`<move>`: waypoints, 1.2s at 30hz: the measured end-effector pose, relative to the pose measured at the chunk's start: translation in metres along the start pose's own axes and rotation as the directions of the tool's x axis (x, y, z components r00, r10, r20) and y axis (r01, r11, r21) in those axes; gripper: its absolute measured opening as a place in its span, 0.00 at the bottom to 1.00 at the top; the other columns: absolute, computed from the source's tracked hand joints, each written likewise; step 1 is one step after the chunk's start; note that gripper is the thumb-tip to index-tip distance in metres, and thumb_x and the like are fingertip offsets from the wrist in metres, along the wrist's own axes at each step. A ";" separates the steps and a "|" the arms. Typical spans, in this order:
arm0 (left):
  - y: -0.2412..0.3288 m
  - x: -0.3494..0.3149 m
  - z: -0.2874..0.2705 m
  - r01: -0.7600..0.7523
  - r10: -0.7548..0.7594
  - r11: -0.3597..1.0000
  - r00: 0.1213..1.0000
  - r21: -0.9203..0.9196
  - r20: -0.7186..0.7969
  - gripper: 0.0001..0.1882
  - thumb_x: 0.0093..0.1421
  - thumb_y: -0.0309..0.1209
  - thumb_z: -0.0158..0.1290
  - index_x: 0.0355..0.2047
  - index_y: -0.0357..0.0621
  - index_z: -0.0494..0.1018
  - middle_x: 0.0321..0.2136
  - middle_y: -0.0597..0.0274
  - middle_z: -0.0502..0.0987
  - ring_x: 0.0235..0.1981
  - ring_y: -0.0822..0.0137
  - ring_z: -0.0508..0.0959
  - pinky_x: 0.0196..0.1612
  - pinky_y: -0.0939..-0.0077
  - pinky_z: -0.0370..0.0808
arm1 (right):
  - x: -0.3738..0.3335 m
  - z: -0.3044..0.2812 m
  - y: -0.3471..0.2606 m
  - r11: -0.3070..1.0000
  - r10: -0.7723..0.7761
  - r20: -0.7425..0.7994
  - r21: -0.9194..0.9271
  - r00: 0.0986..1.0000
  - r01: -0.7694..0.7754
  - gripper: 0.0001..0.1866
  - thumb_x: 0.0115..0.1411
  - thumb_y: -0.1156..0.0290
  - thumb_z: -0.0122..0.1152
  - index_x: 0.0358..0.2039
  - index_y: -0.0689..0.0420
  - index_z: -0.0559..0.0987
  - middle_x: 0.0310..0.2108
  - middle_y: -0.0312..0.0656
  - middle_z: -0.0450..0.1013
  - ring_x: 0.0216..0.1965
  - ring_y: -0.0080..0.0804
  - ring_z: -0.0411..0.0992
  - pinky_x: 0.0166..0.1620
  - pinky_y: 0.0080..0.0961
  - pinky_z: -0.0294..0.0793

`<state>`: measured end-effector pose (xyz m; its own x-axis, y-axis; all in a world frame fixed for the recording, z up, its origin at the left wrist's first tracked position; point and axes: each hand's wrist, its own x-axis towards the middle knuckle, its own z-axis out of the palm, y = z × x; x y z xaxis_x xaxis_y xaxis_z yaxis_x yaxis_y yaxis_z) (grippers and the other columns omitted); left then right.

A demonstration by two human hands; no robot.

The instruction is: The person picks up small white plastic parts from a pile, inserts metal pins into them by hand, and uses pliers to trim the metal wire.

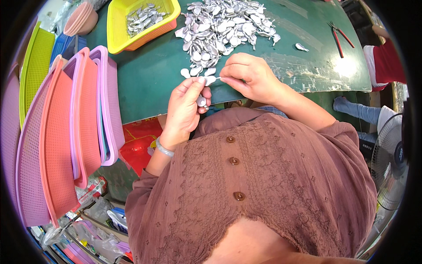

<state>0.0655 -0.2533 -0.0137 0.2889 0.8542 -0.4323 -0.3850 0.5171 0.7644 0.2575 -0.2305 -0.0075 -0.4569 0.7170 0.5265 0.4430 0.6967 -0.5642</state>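
Both hands meet at the near edge of the dark green table (145, 79). The left hand (187, 105) is closed around a few small flat silvery metal pieces (201, 101), one showing below its thumb, while the right hand (246, 77) pinches the tip of another small silvery teardrop-shaped piece (210, 80) between thumb and forefinger, right where the two hands touch. Just beyond the fingers lie a few loose pieces of the same kind, and behind them spreads a large heap of silvery metal pieces (224, 24). To the left of the heap stands a yellow perforated plastic basket (116, 22) with more such pieces inside. Further left, a stack of pink, purple and orange plastic baskets (70, 132) leans on edge beside the table. Red-handled pliers (339, 37) lie well apart on the far right.

Working right over the table's edge, a slipped pinch could likely drop the small piece into the lap or onto the floor.
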 end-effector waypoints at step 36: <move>-0.001 0.004 -0.022 -0.003 -0.004 0.920 1.000 -0.393 -0.018 0.06 0.56 0.29 0.47 0.31 0.40 0.69 0.23 0.62 0.69 0.25 0.70 0.70 0.21 0.83 0.65 | 0.007 0.023 0.012 0.967 0.166 0.170 -0.221 0.971 -0.126 0.06 0.46 0.73 0.59 0.28 0.56 0.75 0.26 0.40 0.67 0.29 0.39 0.69 0.30 0.31 0.69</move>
<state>0.0482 -0.2490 -0.0270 0.2747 0.8529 -0.4440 -0.6991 0.4942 0.5167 0.2413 -0.2178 -0.0251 -0.5014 0.8077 0.3102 0.6564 0.5887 -0.4718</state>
